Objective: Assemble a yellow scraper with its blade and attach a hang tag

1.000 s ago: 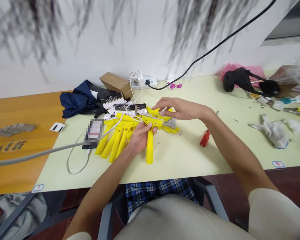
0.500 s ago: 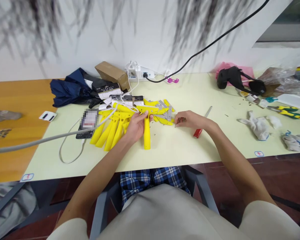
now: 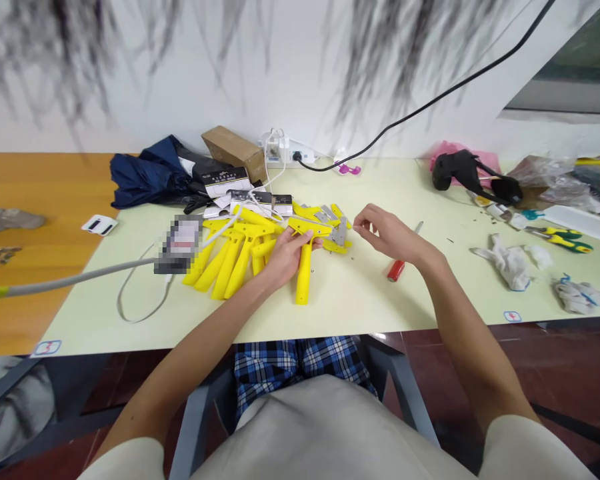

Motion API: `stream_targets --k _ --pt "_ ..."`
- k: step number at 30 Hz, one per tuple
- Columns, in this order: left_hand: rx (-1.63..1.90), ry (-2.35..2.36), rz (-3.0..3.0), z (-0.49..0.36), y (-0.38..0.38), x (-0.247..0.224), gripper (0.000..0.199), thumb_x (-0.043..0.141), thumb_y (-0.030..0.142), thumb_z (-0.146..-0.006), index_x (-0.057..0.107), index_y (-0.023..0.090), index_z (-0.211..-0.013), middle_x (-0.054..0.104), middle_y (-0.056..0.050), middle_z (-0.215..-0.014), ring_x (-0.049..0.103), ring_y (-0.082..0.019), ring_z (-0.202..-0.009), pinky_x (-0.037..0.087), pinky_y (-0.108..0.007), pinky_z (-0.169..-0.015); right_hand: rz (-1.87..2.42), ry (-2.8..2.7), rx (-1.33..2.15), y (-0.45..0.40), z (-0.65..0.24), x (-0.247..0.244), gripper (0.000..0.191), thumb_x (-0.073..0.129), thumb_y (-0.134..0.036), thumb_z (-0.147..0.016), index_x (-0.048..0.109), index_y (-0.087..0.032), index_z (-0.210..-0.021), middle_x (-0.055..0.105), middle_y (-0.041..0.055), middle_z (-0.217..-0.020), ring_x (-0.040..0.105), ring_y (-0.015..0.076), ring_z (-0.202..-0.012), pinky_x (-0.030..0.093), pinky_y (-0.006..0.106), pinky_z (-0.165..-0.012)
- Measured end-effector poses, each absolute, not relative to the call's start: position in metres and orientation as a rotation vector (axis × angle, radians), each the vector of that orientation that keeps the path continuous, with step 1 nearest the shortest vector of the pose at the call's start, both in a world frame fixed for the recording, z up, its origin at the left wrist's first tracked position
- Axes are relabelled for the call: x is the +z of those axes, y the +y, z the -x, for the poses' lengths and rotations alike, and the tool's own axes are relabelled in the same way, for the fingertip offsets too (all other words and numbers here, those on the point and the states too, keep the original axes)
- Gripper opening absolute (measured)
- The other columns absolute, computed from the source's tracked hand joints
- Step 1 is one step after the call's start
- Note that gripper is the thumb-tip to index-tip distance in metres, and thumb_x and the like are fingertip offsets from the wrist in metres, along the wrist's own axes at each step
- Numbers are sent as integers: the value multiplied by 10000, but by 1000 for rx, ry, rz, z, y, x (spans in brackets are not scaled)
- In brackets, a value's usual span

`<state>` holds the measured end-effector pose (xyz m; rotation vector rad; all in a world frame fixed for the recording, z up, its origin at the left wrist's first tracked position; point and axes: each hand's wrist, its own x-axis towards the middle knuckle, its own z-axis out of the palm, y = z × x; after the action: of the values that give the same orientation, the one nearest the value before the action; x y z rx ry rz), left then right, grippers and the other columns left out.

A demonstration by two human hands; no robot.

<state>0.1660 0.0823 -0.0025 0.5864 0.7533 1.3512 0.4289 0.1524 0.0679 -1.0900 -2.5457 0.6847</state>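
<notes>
My left hand [image 3: 289,257] is wrapped round a yellow T-shaped scraper handle [image 3: 304,277], whose grip points toward me. To the right, my right hand [image 3: 380,230] is raised over the table with thumb and fingertips pinched together; whatever they hold is too small to make out. Several more yellow handles [image 3: 226,263] lie fanned out left of my left hand. Between my hands, behind the held handle, are grey metal plates [image 3: 339,231] and loose yellow pieces. A red-handled screwdriver [image 3: 396,270] lies below my right hand.
A phone [image 3: 180,243] with a white cable lies at left. Behind the handles are black-and-white packages [image 3: 225,181], a cardboard box [image 3: 235,152] and a power strip [image 3: 307,155]. At right are white gloves [image 3: 509,263] and yellow-green pliers [image 3: 563,239].
My right hand has lifted off the tabletop and risen slightly. My left hand has shifted a little to the right with the yellow handle. The camera view has also moved slightly.
</notes>
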Motion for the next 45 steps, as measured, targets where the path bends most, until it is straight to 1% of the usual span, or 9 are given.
stream_targets --k 3,5,14,18,25,30,36,41,45 --pt "1334 762 -603 -169 81 -3 445 988 290 -782 714 190 -1118 806 -55 -1109 781 -184 -916 641 -376 -984 907 -2525 674 154 -402 82 261 513 -421 -1116 657 -208 -1164 606 170 -1344 644 296 -1184 526 497 -1093" --pt "1333 759 -609 -171 81 -4 425 972 282 -794 710 188 -1115 804 -47 -1086 778 -178 -884 642 -374 -970 789 -2576 729 161 -379 83 237 546 -399 -1097 681 -205 -1126 607 162 -1379 654 292 -1232 519 483 -1135" --pt "1360 775 -597 -174 83 -12 407 977 300 -777 650 196 -995 746 12 -938 782 -179 -822 649 -391 -946 618 -2730 897 197 -322 81 74 703 -262 -943 749 -204 -940 706 116 -1304 698 290 -1121 539 461 -1043" --pt "1349 802 -607 -175 82 -14 418 972 329 -801 654 200 -1039 761 -8 -993 797 -200 -880 638 -417 -986 636 -2711 962 199 -320 84 47 715 -232 -912 754 -206 -920 725 101 -1286 696 267 -1089 530 422 -991" --pt "1329 826 -641 -173 79 -19 417 960 356 -837 661 199 -1082 771 -23 -1077 806 -200 -879 636 -422 -971 690 -2646 1142 201 -320 84 53 713 -215 -880 761 -201 -900 784 54 -1120 706 212 -966 525 352 -865" --pt "1319 857 -719 -169 77 -19 358 924 363 -894 658 211 -1080 790 -23 -1033 809 -203 -867 641 -420 -956 727 -2555 1234 201 -319 82 61 729 -238 -868 732 -196 -913 785 35 -967 711 193 -857 526 322 -747" --pt "1323 874 -749 -167 78 -15 382 940 361 -872 672 208 -1097 798 -35 -1033 818 -219 -899 649 -426 -957 696 -2511 1253 206 -321 78 192 781 -260 -858 704 -194 -1020 793 60 -1112 740 206 -952 561 314 -783" --pt "1317 905 -760 -167 78 -10 400 962 397 -843 700 195 -1067 800 -42 -966 825 -235 -883 660 -435 -966 697 -2544 1197 210 -326 81 172 743 -293 -924 715 -185 -1054 803 82 -1132 737 211 -963 550 321 -801" --pt "1325 900 -767 -166 78 -6 447 989 397 -808 729 177 -1098 820 -71 -1009 840 -275 -980 665 -454 -992 695 -2618 1140 210 -329 84 214 741 -383 -962 766 -177 -1009 818 80 -1056 717 205 -880 515 330 -771"
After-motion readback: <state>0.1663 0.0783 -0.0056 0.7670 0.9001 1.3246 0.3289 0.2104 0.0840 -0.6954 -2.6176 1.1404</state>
